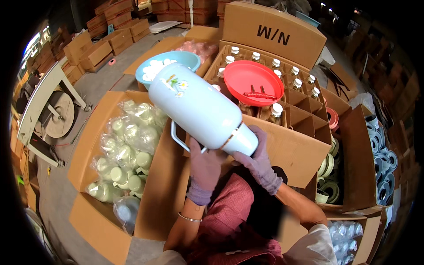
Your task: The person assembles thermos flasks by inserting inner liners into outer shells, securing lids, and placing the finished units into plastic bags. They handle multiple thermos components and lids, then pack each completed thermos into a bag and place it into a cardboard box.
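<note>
Open brown cartons [95, 53] on grey floor [104, 81], upper left of frame, stacked boxes [117, 11] behind, small pink roll [112, 62] just beside them. Pale metal stand [39, 104] at left edge, round disc [61, 115] next to it. White flat sheet [164, 26] and white pole [191, 11] top centre-left; dim clutter, far right, too dark to tell.

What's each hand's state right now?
Left hand: holding the light-blue daisy-print flask, fingers mostly hidden.
Right hand: closed on the flask's tapered light-blue cap.

Pale-blue flask [198, 110] — yellow-centred white daisies [182, 85] — plain red plate [249, 79]
</note>
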`<act>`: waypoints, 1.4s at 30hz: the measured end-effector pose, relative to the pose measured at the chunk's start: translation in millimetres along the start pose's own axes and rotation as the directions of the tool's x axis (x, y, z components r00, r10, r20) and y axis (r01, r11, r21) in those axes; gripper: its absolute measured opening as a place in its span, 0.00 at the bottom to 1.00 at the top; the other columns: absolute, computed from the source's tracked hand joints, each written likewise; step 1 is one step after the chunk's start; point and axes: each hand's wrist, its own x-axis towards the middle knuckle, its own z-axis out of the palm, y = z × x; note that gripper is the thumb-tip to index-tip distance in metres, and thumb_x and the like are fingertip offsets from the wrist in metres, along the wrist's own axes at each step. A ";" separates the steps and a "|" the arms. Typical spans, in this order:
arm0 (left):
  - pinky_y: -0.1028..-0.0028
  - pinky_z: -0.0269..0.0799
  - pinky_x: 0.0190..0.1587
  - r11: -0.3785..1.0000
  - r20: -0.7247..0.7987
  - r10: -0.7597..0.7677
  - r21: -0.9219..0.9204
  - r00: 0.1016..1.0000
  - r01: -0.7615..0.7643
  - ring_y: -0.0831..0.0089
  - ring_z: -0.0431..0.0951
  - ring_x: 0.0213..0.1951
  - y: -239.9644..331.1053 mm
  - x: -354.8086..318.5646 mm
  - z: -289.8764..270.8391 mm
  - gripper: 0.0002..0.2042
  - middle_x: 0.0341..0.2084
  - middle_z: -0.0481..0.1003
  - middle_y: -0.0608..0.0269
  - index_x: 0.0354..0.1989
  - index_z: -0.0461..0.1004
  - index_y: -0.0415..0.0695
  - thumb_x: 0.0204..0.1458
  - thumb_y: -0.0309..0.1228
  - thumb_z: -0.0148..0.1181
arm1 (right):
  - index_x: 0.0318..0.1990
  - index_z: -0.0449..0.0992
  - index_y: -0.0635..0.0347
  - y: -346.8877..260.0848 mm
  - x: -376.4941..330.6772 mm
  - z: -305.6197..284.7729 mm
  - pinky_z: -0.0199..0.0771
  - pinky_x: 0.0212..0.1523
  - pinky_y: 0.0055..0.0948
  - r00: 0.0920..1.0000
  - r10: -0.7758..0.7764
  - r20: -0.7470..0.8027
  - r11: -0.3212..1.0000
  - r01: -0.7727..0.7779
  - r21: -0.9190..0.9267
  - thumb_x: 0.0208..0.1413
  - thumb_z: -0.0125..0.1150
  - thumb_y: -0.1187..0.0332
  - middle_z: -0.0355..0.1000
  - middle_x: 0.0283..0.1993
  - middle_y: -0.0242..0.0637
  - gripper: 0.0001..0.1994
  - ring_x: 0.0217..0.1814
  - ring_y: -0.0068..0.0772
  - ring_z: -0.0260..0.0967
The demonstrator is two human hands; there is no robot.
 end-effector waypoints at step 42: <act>0.64 0.77 0.44 -0.318 0.770 0.227 0.637 0.596 -0.702 0.58 0.81 0.38 51.8 -42.3 2.9 0.07 0.32 0.79 0.52 0.33 0.75 0.35 0.54 0.26 0.55 | 0.26 0.64 0.52 -20.2 -65.6 -110.5 0.61 0.12 0.15 0.577 0.744 0.338 0.342 -0.762 0.549 0.67 0.48 0.53 0.64 0.20 0.27 0.19 0.11 0.13 0.52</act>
